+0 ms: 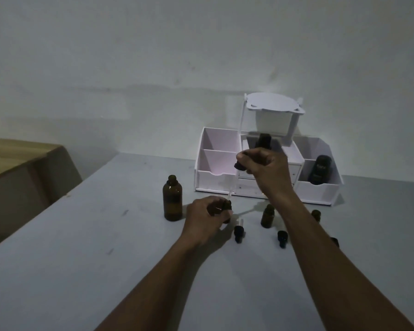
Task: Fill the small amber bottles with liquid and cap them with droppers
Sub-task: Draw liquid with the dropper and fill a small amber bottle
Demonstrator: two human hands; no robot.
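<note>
My left hand (204,218) grips a small amber bottle (225,207) standing on the table. My right hand (263,168) pinches the black bulb of a dropper (240,166) above it, and the clear glass tube (232,187) slants down to the bottle's mouth. A large amber bottle (172,199) stands uncapped to the left. Two more small amber bottles (267,216) (316,215) stand to the right, the far one partly hidden by my right forearm. Loose black dropper caps (238,233) (282,238) lie in front of them.
A white desk organiser (209,180) stands at the back against the wall, holding a dark bottle (319,169) in its right compartment and another dark bottle (263,140) in the middle. A wooden surface (22,161) sits left of the grey table (81,247).
</note>
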